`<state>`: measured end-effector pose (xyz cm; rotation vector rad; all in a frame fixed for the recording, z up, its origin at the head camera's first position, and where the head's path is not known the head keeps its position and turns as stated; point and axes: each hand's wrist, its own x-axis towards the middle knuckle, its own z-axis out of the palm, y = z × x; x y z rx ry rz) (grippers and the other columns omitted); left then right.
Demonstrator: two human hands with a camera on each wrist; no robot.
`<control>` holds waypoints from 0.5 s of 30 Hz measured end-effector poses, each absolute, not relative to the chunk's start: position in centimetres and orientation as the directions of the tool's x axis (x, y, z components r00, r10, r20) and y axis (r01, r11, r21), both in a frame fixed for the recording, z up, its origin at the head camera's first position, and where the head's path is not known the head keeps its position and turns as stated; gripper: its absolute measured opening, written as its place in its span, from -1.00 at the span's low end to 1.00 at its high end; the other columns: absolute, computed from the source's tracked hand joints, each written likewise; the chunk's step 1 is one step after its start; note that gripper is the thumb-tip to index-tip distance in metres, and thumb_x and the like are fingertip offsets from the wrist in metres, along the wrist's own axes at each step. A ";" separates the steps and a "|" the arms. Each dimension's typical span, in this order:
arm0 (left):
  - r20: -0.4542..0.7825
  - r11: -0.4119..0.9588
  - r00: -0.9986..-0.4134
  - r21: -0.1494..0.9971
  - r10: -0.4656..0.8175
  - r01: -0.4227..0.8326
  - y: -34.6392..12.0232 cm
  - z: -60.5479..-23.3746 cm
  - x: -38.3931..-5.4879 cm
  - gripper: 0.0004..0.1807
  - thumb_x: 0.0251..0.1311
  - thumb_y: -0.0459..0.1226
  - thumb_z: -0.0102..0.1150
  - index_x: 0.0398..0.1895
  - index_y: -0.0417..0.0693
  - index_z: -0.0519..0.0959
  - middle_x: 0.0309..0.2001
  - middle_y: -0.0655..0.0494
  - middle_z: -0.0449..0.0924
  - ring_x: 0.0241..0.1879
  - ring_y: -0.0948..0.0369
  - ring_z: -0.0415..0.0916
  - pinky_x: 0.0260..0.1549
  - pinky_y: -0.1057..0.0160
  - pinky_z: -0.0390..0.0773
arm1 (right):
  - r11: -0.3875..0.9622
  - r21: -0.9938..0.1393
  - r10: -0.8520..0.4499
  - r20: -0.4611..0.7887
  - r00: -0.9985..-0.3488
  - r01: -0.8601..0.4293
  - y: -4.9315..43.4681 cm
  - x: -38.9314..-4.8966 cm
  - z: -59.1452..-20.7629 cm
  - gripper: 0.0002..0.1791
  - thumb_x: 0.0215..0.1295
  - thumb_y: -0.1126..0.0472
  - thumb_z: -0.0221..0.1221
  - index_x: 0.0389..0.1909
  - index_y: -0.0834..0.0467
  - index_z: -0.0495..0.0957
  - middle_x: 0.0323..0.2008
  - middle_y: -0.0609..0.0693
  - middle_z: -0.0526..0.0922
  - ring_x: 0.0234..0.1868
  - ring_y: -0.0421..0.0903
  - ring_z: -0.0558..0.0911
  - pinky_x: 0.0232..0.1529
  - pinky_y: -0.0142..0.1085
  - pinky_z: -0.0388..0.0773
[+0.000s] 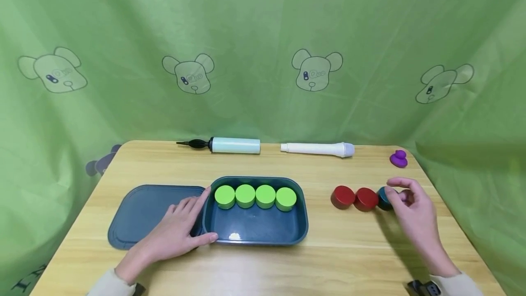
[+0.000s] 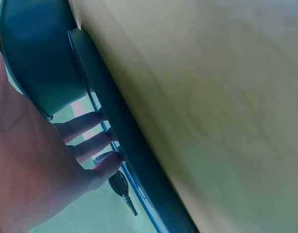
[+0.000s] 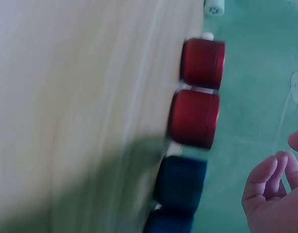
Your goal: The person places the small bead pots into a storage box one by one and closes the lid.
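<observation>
My left hand [image 1: 176, 232] rests at the left end of a dark blue box [image 1: 263, 236], thumb at its front corner and index finger along its rim. In the left wrist view, the other fingertips touch the dark blue lid [image 2: 119, 107]. Several bright green round tins [image 1: 245, 195] stand in a row along the box's far wall. At the right, my right hand [image 1: 415, 209] hovers over two dark blue tins [image 3: 180, 182], thumb and index finger apart, with nothing held. Beside them stand two red tins [image 3: 195, 118]; the hand partly hides the blue ones in the head view.
A pale blue air blower [image 1: 235, 145] with a black nozzle and a white microphone [image 1: 316, 149] lie along the table's back edge. A small purple object [image 1: 398, 159] sits at the back right corner. Green cloth [image 1: 263, 104] hangs behind and around the wooden table [image 1: 320, 268].
</observation>
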<state>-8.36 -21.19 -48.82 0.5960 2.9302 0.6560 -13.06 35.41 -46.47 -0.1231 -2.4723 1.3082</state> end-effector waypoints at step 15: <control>0.024 0.832 -0.919 0.416 0.393 0.367 -21.2 -49.0 -8.4 0.20 0.40 0.40 0.21 0.85 0.24 -0.22 0.57 -0.25 0.34 0.51 -0.25 0.31 0.35 -0.58 0.20 | 0.688 -0.725 0.220 0.199 -0.955 0.007 41.6 -13.3 -47.9 -0.51 0.59 0.02 0.33 0.43 0.07 0.57 -0.34 -0.02 0.61 -0.40 -0.22 0.53 -0.49 -0.30 0.44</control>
